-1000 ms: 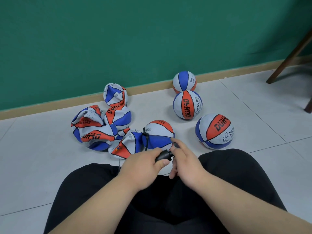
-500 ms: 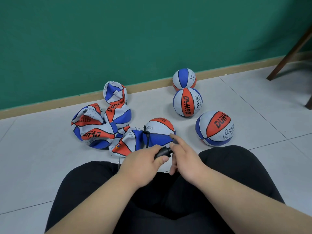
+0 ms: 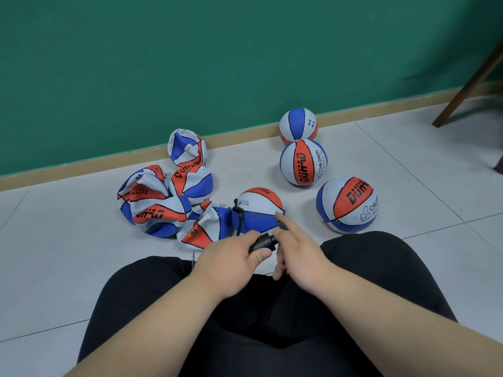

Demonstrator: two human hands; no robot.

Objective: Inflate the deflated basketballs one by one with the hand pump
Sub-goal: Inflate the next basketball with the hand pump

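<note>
A black hand pump (image 3: 262,242) lies between my hands above my lap. My left hand (image 3: 231,257) grips its barrel. My right hand (image 3: 298,248) holds the handle end, index finger stretched forward, the other fingers blurred. A thin black hose (image 3: 239,217) runs from the pump up to a partly rounded red, white and blue basketball (image 3: 258,209) just beyond my hands. Several crumpled deflated basketballs (image 3: 155,210) are heaped to its left, one flat ball (image 3: 187,148) nearer the wall.
Three round inflated balls stand at the right: one (image 3: 298,126) by the skirting, one (image 3: 303,161) in front of it, one (image 3: 348,205) by my right knee. A wooden chair leg (image 3: 468,85) slants at the far right. White floor tiles, green wall.
My right hand has drawn slightly away from the left, showing more of the black pump between them. The balls have not moved.
</note>
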